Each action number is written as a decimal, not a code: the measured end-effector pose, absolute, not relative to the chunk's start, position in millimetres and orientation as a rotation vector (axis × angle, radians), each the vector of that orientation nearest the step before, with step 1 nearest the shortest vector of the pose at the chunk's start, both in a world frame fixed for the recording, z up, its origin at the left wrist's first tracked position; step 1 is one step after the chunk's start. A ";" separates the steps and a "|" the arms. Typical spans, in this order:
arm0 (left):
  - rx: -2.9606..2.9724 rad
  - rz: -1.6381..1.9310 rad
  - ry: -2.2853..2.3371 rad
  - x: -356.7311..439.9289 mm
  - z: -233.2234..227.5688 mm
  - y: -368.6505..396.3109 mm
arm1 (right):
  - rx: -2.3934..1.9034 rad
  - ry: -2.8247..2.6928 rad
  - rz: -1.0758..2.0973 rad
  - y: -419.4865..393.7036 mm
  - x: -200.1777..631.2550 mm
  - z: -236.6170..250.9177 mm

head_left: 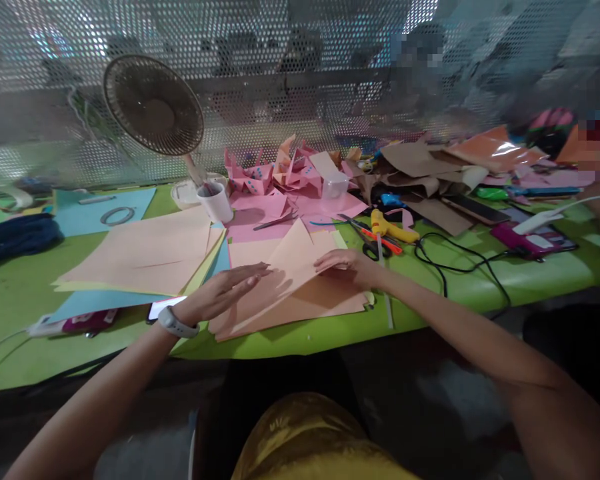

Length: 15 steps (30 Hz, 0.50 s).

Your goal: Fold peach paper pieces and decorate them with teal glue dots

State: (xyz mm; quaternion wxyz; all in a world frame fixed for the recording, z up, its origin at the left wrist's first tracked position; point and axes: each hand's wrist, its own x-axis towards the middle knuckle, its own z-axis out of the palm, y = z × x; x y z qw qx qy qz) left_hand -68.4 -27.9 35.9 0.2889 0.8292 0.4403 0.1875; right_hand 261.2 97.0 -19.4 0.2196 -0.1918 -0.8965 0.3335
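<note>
Head view: both hands flat and unclenched on a folded peach paper sheet (290,280) at the near edge of the green table (25,300), left hand (225,290) pressing its lower-left part, right hand (347,265) pinning its right fold, scissors (373,237) just beyond.

Behind the desk fan (153,105), whatever lies past the perforated metal screen (300,60) is blurred beyond telling, and pixelated patches far to the fan's right hide what is there. The right hand (347,265) covers part of the folded peach paper (285,283), whose lower layers are hidden under its top flap. The green worktop (20,300) is cut off at the left and right edges.
</note>
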 end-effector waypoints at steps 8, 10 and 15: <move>2.001 0.439 1.055 -68.9 21.0 -24.5 | -0.806 -2.267 1.071 79.5 252.8 -13.6; 1.934 0.479 1.134 -75.7 16.2 -24.1 | -0.848 -2.252 1.075 77.8 248.5 -12.9; 1.841 0.595 1.460 -103.3 -7.2 -26.6 | -0.957 -2.159 1.093 79.2 245.0 -14.5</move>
